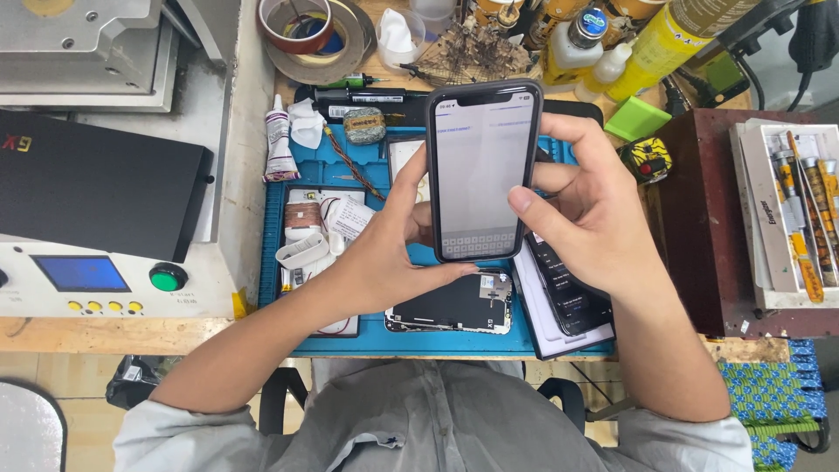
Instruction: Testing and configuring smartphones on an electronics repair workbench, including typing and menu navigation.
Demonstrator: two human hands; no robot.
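Holding a dark-cased phone (482, 170) upright above the blue mat (411, 336) on the worktop, long axis running away from the person, notch end farthest, lit screen facing the camera, left hand (393, 253) pinching its lower left edge, right hand (590, 210) gripping its right side, thumb on the screen edge, opened phone body (450, 308) lying flat beneath.

blue mat (350, 336), tape rolls (308, 35), glue tube (278, 140)

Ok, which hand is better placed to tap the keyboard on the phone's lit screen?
Probably the right hand: its thumb already lies across the phone screen, just above the on-screen keyboard. The left hand supports the phone's lower edge and left side from behind, so it looks busier holding.
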